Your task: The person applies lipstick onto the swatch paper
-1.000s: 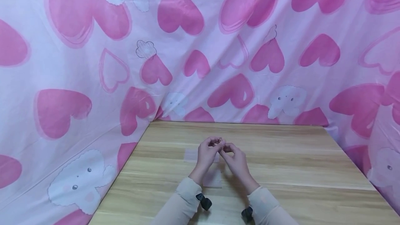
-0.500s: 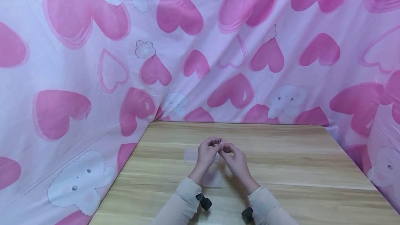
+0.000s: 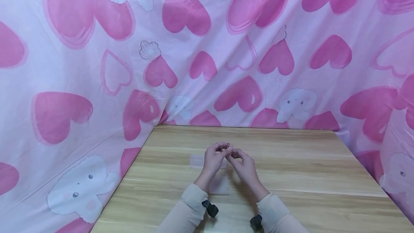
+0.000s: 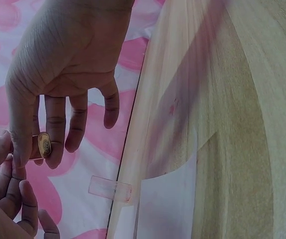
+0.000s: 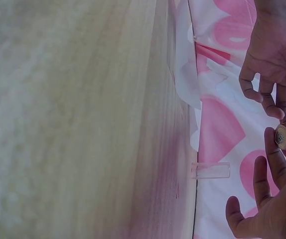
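My left hand (image 3: pixel 212 161) and right hand (image 3: pixel 244 167) meet above the table, fingertips together round a small gold-ended piece (image 3: pixel 228 145). In the left wrist view this piece (image 4: pixel 44 145) has a reddish-brown body and a flat gold end with an emblem. The thumb and fingers of the right hand (image 4: pixel 71 64) pinch it there, while the left hand (image 4: pixel 6 209) holds its other side. The right wrist view gives the gold end (image 5: pixel 282 137) between both hands' fingertips, partly covered. What kind of thing it is cannot be told.
Two pale translucent sheets (image 3: pixel 219 185) lie on the wooden table (image 3: pixel 291 175) beneath the hands; one edge curls up (image 5: pixel 185 74). A clear, pinkish tube-like piece (image 4: pixel 109 189) stands upright near them. A pink heart-patterned cloth (image 3: pixel 239 92) hangs behind and beside the table.
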{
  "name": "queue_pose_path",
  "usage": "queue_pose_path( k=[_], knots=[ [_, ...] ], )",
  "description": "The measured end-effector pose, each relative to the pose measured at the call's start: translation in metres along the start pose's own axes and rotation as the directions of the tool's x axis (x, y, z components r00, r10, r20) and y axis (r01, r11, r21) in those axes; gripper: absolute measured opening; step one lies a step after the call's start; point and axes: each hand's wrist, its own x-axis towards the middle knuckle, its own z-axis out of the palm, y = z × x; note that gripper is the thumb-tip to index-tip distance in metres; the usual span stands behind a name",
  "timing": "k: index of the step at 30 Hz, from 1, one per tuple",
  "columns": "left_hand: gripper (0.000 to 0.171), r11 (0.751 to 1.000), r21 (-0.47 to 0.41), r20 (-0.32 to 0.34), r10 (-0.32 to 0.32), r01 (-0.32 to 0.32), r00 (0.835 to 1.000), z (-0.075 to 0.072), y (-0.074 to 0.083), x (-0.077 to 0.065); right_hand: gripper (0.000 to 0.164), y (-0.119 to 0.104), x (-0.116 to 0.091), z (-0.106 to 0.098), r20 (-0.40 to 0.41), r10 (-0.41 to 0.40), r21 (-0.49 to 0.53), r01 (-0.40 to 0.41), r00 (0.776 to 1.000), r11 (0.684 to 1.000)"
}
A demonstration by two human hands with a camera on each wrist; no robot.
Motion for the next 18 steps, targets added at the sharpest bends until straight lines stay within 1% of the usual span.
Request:
queue_pose_path(
  k=[8, 14, 18],
  knots=[
    [0.015, 1.000, -0.004, 0.010, 0.002, -0.002, 1.000, -0.0020, 0.0022, 0.0014, 0.025, -0.0033, 0.0016, -0.0006, 0.004, -0.003, 0.010, 0.003, 1.000, 1.000],
    [0.012, 1.000, -0.006, 0.025, -0.004, 0.004, 1.000, -0.0045, 0.0029, 0.0011, 0.026, -0.0047, 0.0006, 0.0003, 0.015, 0.023, 0.023, -0.024, 1.000, 0.999],
    [0.016, 1.000, -0.007, 0.035, -0.003, 0.004, 0.999, -0.0069, 0.0027, 0.0000, 0.028, -0.0053, -0.0005, 0.0011, 0.022, 0.040, 0.033, -0.041, 0.999, 0.999]
  ],
)
